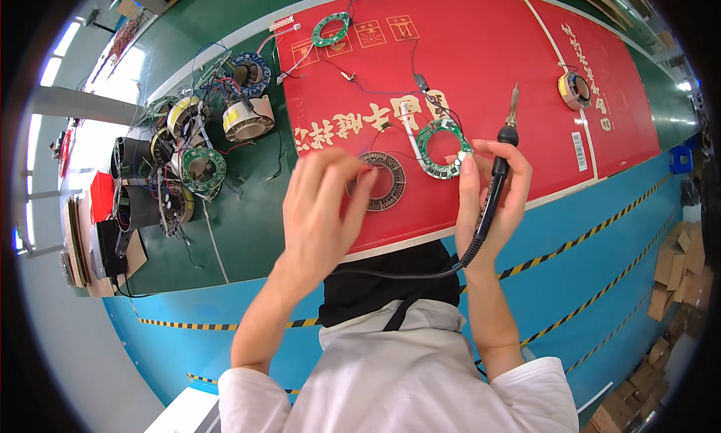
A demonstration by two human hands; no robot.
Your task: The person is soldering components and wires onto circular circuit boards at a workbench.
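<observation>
the right hand [493, 240] grips a soldering iron [499, 170], its long axis pointing tip-first toward half past twelve; at its nine o'clock, the left hand [315, 211] bends narrowed fingers by a dark ring [399, 184], hold unclear.

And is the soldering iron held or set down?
Held: the right hand has the soldering iron, its metal tip pointing away from the person.

I'm peering down through one head-worn fisheye, pretty close, torso [420, 365] at 6 o'clock, red mat [488, 72] toward 12.
</observation>
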